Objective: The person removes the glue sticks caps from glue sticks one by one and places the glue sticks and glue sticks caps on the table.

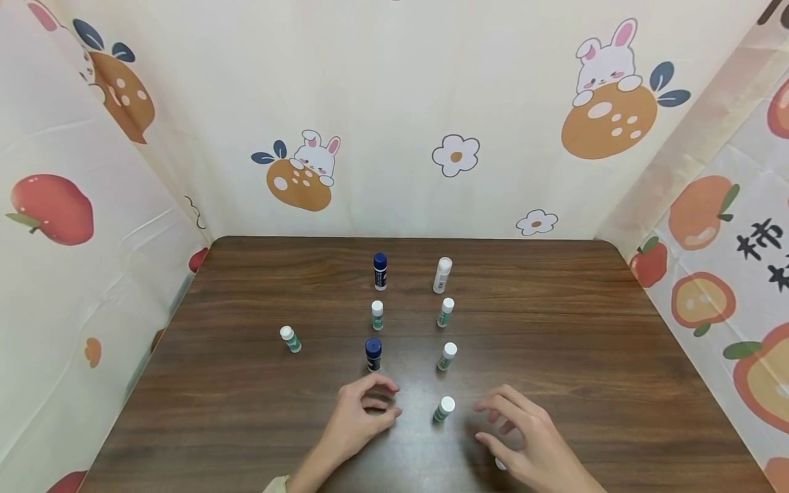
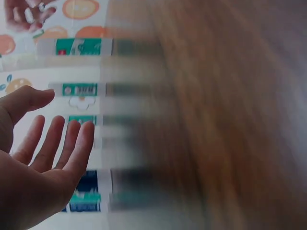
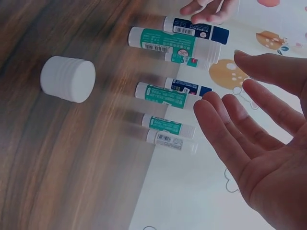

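My left hand [image 1: 362, 419] is just in front of the near navy glue stick [image 1: 373, 355], fingers loosely bent and holding nothing. My right hand [image 1: 525, 433] hovers right of the nearest green-labelled glue stick [image 1: 444, 409], apart from it, with its fingers spread in the right wrist view. That glue stick stands upright between the two hands. A short, ridged white cylinder, like a cap [image 3: 67, 79], sits on the table by my right hand; in the head view the hand hides most of it.
Two more green-labelled glue sticks [image 1: 446, 357] and a white one [image 1: 442, 275] continue the right row. The left row has a green one [image 1: 377, 315] and a far navy one [image 1: 380, 272]. Another green one [image 1: 291, 339] stands further left. Printed curtains surround the wooden table [image 1: 246, 411].
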`<state>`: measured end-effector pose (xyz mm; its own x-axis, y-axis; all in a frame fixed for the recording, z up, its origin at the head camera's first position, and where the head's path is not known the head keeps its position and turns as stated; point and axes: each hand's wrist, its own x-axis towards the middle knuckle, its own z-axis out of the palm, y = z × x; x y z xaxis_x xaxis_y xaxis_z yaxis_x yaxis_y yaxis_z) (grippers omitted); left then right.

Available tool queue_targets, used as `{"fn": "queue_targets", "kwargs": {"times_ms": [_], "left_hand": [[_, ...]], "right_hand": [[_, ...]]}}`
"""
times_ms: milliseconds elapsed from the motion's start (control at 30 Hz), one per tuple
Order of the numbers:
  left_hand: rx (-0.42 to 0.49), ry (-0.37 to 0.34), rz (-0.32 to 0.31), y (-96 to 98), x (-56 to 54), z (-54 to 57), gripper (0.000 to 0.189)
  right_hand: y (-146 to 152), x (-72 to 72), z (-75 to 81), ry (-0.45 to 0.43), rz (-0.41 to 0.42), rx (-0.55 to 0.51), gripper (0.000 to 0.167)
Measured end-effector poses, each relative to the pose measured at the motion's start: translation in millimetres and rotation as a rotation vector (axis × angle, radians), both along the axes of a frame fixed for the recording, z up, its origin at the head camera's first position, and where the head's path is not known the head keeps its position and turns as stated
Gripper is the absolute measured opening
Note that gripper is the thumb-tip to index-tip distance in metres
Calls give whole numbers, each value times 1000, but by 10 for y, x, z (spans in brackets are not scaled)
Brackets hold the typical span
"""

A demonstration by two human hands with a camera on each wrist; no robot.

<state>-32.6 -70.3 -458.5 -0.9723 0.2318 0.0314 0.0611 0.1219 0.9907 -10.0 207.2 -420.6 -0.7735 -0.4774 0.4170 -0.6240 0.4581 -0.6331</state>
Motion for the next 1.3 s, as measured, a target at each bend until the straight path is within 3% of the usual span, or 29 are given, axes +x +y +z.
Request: {"fn": "queue_targets", "kwargs": {"times_ms": [133, 200, 333, 833, 1067, 1300], "left_hand": [[-20, 19, -31, 100, -29, -57, 28], [-21, 34, -47, 132, -48, -148, 28], [-12, 41, -73, 197, -62, -183, 28], [-42, 36, -179, 521, -148, -181, 29], [-96, 20, -194, 606, -174, -160, 27], [-78, 71, -171, 573, -167, -60, 27]], "right_hand": [[-39, -31, 32, 14, 16, -6, 43], [-55, -43, 43, 20, 21, -7, 44], [-81, -59, 58, 18, 24, -11, 45], [-168, -156, 45, 27, 43, -29, 41], [-197, -173, 72, 21, 55, -47, 41], [-234, -173, 137, 33, 55, -57, 33]]}}
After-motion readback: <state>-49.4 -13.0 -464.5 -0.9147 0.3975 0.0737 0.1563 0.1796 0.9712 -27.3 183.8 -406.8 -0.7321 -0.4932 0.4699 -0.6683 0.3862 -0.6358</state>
